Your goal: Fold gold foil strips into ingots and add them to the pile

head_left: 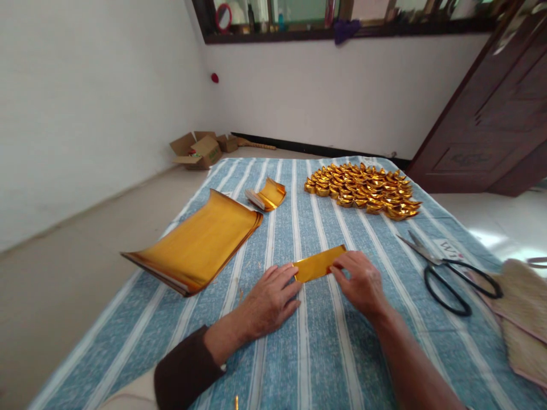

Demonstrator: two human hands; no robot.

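**Both hands on a strip of gold foil paper**

I see a narrow strip of gold paper point(318, 263) lying flat on the blue striped cloth point(325, 353), near the middle of it and close to the person. It is shiny, a long rectangle, set slightly askew with its right end further away. My left hand point(269, 299) lies palm down, fingers loosely spread, with the fingertips touching the strip's left end. My right hand point(363, 282) is curled, its fingertips pinching the strip's right end.

To the left lies a stack of gold sheets point(199, 245) with curling edges, and beyond it a smaller curled bundle point(267, 195). A heap of folded gold ingots point(365, 189) sits further back. Black-handled scissors point(444, 270) lie to the right.
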